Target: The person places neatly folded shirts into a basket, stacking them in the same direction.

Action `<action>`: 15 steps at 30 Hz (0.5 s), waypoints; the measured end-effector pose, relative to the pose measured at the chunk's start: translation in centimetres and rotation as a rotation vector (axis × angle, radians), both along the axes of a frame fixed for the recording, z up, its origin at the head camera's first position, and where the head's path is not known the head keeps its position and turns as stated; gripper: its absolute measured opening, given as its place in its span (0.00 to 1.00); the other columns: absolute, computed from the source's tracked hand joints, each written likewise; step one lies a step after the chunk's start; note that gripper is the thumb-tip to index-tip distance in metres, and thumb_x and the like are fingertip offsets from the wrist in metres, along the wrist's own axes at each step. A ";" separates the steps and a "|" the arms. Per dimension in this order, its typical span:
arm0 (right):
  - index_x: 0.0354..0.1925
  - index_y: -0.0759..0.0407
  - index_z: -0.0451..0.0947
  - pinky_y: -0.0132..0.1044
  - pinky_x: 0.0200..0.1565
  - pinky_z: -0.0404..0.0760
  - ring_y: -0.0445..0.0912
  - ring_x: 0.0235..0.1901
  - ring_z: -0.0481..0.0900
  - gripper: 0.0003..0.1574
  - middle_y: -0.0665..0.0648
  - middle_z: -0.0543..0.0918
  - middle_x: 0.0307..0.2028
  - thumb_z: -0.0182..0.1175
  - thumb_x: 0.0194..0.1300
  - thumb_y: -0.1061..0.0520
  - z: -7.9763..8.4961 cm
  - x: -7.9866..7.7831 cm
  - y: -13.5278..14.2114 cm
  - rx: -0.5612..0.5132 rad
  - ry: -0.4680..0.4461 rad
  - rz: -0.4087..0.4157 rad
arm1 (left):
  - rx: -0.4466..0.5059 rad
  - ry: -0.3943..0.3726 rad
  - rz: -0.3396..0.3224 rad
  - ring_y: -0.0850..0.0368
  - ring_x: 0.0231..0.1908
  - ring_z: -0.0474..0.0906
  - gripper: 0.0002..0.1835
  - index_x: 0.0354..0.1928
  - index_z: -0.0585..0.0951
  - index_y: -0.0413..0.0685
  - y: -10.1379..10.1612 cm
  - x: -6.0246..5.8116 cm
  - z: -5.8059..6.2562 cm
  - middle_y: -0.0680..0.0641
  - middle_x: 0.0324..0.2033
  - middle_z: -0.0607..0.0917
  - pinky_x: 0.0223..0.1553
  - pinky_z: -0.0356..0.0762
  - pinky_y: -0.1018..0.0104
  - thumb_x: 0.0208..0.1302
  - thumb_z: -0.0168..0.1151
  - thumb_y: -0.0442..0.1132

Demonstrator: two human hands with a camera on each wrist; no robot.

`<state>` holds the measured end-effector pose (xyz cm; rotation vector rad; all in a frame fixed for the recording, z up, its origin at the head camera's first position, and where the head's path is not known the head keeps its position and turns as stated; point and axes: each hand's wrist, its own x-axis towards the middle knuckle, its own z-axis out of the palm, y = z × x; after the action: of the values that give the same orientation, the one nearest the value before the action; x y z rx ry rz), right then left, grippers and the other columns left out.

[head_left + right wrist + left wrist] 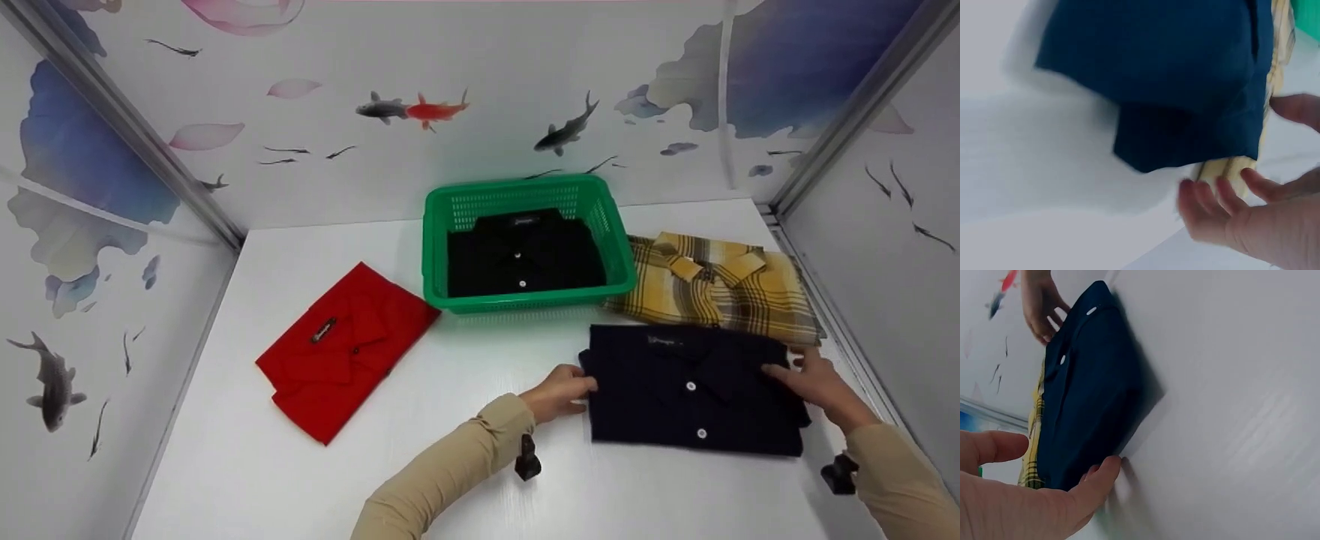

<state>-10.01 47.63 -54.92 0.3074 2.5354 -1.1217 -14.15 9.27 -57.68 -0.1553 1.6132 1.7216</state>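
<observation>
A folded navy shirt (694,405) with white buttons lies at the right front of the white table, its collar toward the back. My left hand (561,393) is at its left edge. In the left wrist view the fingertips (1107,467) meet the shirt's lower edge, while the thumb (1008,445) stands apart from them. On the other side, my right hand (821,382) is at the right edge, thumb over the cloth in the head view. Its fingers (1204,205) are spread loosely beside the shirt in the right wrist view.
A green basket (529,301) at the back holds a folded black shirt (487,259). Behind the navy shirt lies a folded yellow plaid shirt (780,300). The folded red shirt (315,382) lies angled at left. Printed wall panels (487,45) enclose the table (465,360).
</observation>
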 end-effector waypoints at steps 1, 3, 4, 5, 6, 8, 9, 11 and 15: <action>0.66 0.85 0.33 0.67 0.55 0.64 0.78 0.60 0.52 0.55 0.89 0.45 0.61 0.47 0.73 0.42 -0.1 0.1 0.1 -0.024 -0.059 -0.001 | 0.015 -0.018 0.007 0.51 0.43 0.73 0.25 0.56 0.69 0.26 0.1 -0.1 -0.1 0.40 0.45 0.76 0.52 0.74 0.54 0.54 0.56 0.27; 0.65 0.86 0.28 0.65 0.56 0.64 0.77 0.60 0.54 0.60 0.89 0.44 0.62 0.45 0.73 0.38 -0.2 0.2 0.3 -0.068 -0.153 -0.010 | 0.048 -0.051 0.019 0.53 0.40 0.73 0.20 0.50 0.71 0.29 0.3 -0.3 -0.2 0.42 0.40 0.76 0.50 0.75 0.56 0.53 0.57 0.27; 0.65 0.87 0.27 0.63 0.56 0.66 0.76 0.60 0.56 0.62 0.89 0.44 0.62 0.45 0.72 0.36 -0.3 0.2 0.3 -0.092 -0.188 -0.019 | 0.061 -0.063 0.025 0.53 0.40 0.73 0.20 0.50 0.70 0.30 0.4 -0.3 -0.3 0.43 0.39 0.76 0.49 0.76 0.57 0.54 0.57 0.27; 0.64 0.88 0.27 0.61 0.56 0.67 0.74 0.60 0.58 0.63 0.88 0.46 0.62 0.45 0.72 0.36 -0.4 0.3 0.3 -0.111 -0.203 -0.027 | 0.077 -0.077 0.030 0.53 0.40 0.73 0.21 0.51 0.70 0.31 0.5 -0.3 -0.4 0.42 0.39 0.76 0.48 0.76 0.57 0.54 0.57 0.27; 0.64 0.88 0.28 0.57 0.55 0.69 0.72 0.59 0.62 0.63 0.87 0.48 0.62 0.46 0.72 0.36 -0.6 0.3 0.2 -0.127 -0.205 -0.036 | 0.091 -0.087 0.035 0.53 0.41 0.74 0.24 0.55 0.68 0.31 0.6 -0.3 -0.4 0.42 0.40 0.76 0.48 0.76 0.58 0.55 0.57 0.27; 0.65 0.88 0.29 0.49 0.52 0.73 0.63 0.54 0.70 0.62 0.86 0.52 0.62 0.48 0.72 0.37 -0.8 0.4 0.1 -0.174 -0.206 -0.056 | 0.124 -0.103 0.049 0.51 0.44 0.76 0.31 0.63 0.62 0.31 0.8 -0.3 -0.5 0.40 0.43 0.77 0.48 0.76 0.57 0.56 0.56 0.26; 0.65 0.88 0.30 0.46 0.50 0.75 0.58 0.52 0.73 0.62 0.84 0.55 0.61 0.49 0.71 0.38 -1.0 0.4 -0.1 -0.200 -0.205 -0.068 | 0.140 -0.110 0.057 0.49 0.46 0.77 0.33 0.66 0.59 0.31 0.9 -0.3 -0.5 0.39 0.45 0.76 0.49 0.76 0.56 0.56 0.55 0.25; 0.66 0.87 0.32 0.40 0.46 0.76 0.49 0.47 0.76 0.60 0.82 0.60 0.60 0.52 0.71 0.40 -1.3 0.5 -0.4 -0.245 -0.200 -0.081 | 0.171 -0.120 0.073 0.46 0.48 0.77 0.33 0.66 0.59 0.34 1.2 -0.2 -0.6 0.38 0.47 0.77 0.50 0.76 0.54 0.57 0.54 0.23; 0.68 0.83 0.32 0.38 0.44 0.77 0.44 0.42 0.77 0.60 0.77 0.64 0.59 0.56 0.69 0.43 -1.6 0.6 -1.3 -0.302 -0.194 -0.104 | 0.183 -0.109 0.083 0.42 0.50 0.77 0.29 0.63 0.62 0.34 1.3 -0.1 -0.8 0.37 0.47 0.77 0.51 0.75 0.52 0.57 0.52 0.21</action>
<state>-9.44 46.35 -56.55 0.4473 2.1669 -1.4178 -14.26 10.60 -58.52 -0.2248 1.3800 1.8810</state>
